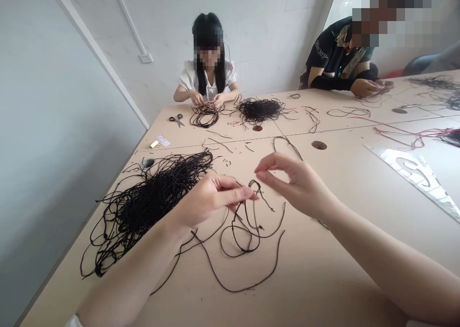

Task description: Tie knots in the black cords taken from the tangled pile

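Note:
My left hand (219, 195) is closed, thumb against fingers, on a dark cord (235, 229) that hangs in loops below it. Just up and to the right, my right hand (283, 176) has its thumb and index finger pinched together beside the cord's upper loop; whatever they hold is too small to make out. Under both hands, long dark cord ends curve over the wooden table (309, 279). A large tangled pile of black cords (154, 197) lies left of my left hand, partly behind my left forearm.
Across the table, one person (206, 78) handles cords beside scissors (177, 121) and another black pile (260, 110). A second person (341, 63) works at the back right. A clear triangular sheet (413, 174) and red cords (417, 138) lie right.

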A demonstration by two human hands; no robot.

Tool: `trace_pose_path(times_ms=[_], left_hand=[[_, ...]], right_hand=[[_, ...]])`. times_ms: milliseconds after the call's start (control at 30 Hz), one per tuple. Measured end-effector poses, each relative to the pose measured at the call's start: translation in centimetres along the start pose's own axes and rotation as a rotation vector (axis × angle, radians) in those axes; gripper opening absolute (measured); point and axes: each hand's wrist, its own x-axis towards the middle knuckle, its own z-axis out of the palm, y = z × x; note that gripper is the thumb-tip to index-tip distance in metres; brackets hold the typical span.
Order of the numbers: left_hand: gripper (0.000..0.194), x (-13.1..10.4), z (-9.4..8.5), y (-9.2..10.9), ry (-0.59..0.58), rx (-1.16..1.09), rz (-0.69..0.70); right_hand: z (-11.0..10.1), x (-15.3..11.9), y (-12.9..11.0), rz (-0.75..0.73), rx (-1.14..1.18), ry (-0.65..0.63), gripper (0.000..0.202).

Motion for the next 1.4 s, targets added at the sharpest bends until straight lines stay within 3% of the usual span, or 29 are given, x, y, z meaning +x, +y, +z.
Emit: trace_pose_path(times_ms=[67, 200, 367, 500, 700, 867, 933, 1000, 1200, 1300, 1400], left_hand=[[0.022, 0.3, 0.0, -0.3, 0.086, -0.156, -0.043], [0.019, 0.6, 0.0, -0.7, 0.16, -0.34, -0.07], [0.01, 0.5, 0.1, -0.8, 0.144, -0.202, 0.02], [0.012, 0.3, 0.6, -0.8, 0.215, -0.086, 0.088], [0.011, -0.2, 1.8, -0.5, 0.27, -0.185, 0.156], [0.011, -0.1, 0.7, -0.4, 0.441, -0.262, 0.213], [0.011, -0.2, 0.1, -0.2, 0.476, -0.267, 0.226], [0.012, -0.2, -0.2, -0.1, 0.436, -0.271, 0.203], [0.02, 0.1, 0.6, -0.3, 0.237, -0.304, 0.072], [0.023, 0.3, 1.1, -0.5, 0.254, -0.307, 0.073], [0.02, 0.3, 1.3, -0.7, 0.252, -0.337, 0.077]], right_hand=[[0.4, -0.2, 0.0, -0.047, -0.063, 0.127, 0.028], [1.3, -0.6, -0.1, -0.14, -0.127, -0.048, 0.025], [2.4, -0.9, 0.3, -0.172, -0.246, -0.08, 0.03], [2.9, -1.0, 1.0, -0.307, -0.275, -0.082, 0.029], [3.5, -1.1, 1.3, -0.55, -0.221, -0.066, 0.033], [4.4, -1.5, 1.5, -0.609, -0.248, -0.142, 0.033], [4.6, -1.7, 1.5, -0.597, -0.224, -0.172, 0.033], [4.5, -1.8, 1.2, -0.529, -0.157, -0.191, 0.033], [3.7, -1.8, 0.2, -0.099, 0.227, -0.363, 0.023], [3.9, -1.7, 0.5, 0.054, 0.329, -0.344, 0.031], [4.1, -1.6, 0.7, 0.058, 0.291, -0.286, 0.036]])
